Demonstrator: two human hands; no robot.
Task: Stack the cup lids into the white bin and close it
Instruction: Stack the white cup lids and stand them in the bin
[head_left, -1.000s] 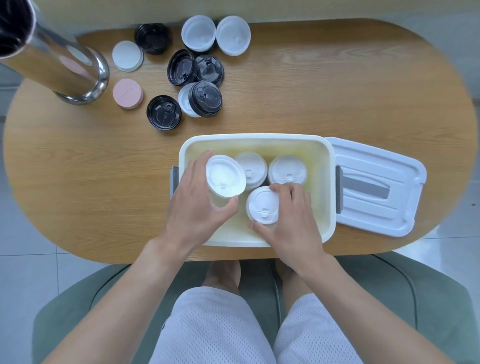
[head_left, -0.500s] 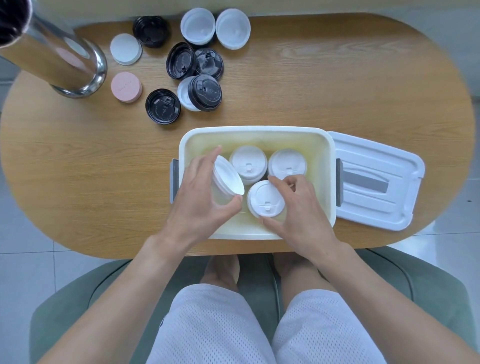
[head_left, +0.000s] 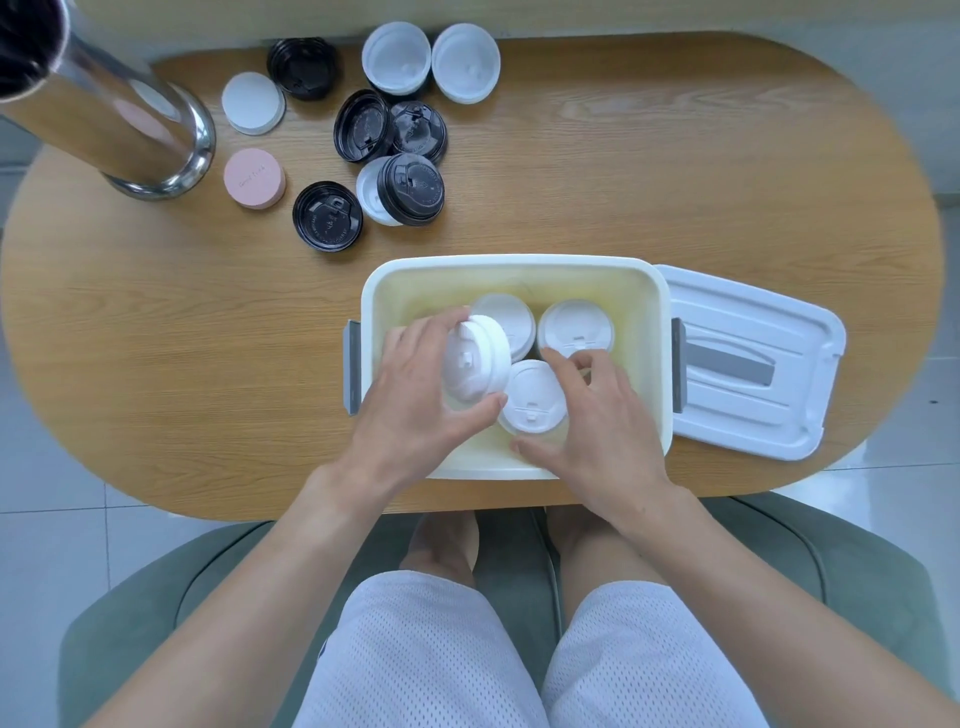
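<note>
Inside the white plastic bin (head_left: 655, 364), left hand (head_left: 415, 410) grips a tilted white lid (head_left: 475, 364) — right hand (head_left: 597, 415) steadies the adjacent lid stack (head_left: 532, 402).

Bin (head_left: 511, 270) is pretty packed: three white lids (head_left: 574, 327) plus both hands fill the near half, only the far strip inside is open. Bin cover (head_left: 748, 364) blocks the surface's right end. Loose lids (head_left: 327, 215) and a steel cylinder (head_left: 130, 130) crowd the far-left corner; the far-right stretch is wide open.

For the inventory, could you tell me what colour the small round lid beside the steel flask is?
Pale pink, clearest in the head view.
</note>
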